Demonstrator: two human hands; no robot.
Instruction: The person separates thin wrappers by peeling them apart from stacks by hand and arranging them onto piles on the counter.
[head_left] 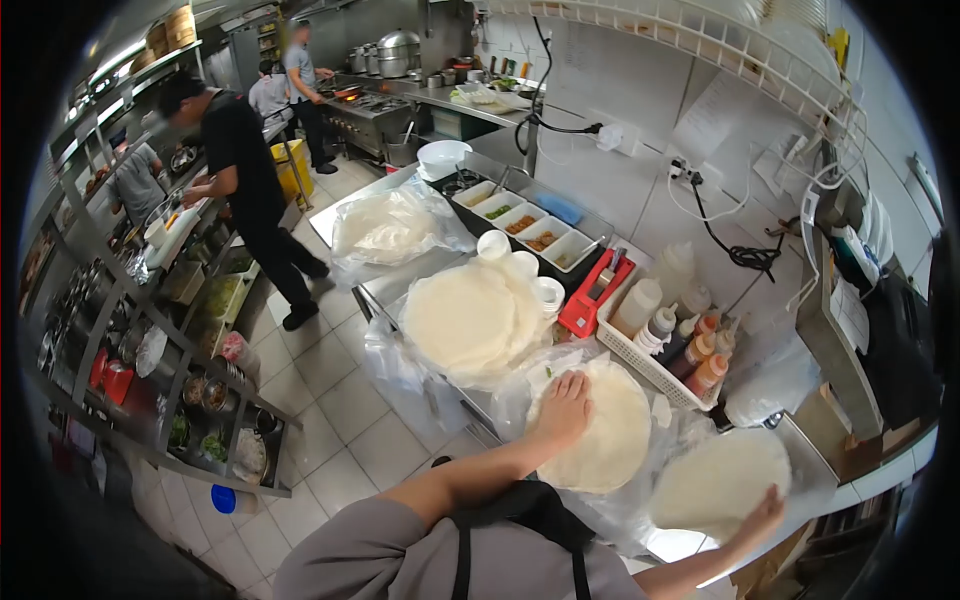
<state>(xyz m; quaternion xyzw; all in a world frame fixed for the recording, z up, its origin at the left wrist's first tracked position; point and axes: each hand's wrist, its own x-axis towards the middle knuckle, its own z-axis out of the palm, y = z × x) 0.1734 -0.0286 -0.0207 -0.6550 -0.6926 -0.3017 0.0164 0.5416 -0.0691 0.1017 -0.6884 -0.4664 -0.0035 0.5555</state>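
Observation:
My left hand lies with its fingers spread on a round pale wrapper sheet, which rests on clear plastic. At the right, my right hand is closed at the edge of another pale round sheet; its fingertips are too small to make out fully, but they pinch the rim. A larger stack of round sheets sits on plastic to the left, touched by neither hand.
Behind are a red tool, a white basket of sauce bottles, topping trays, white cups and bagged sheets. A wire rack hangs above. Other people stand at the left and far back.

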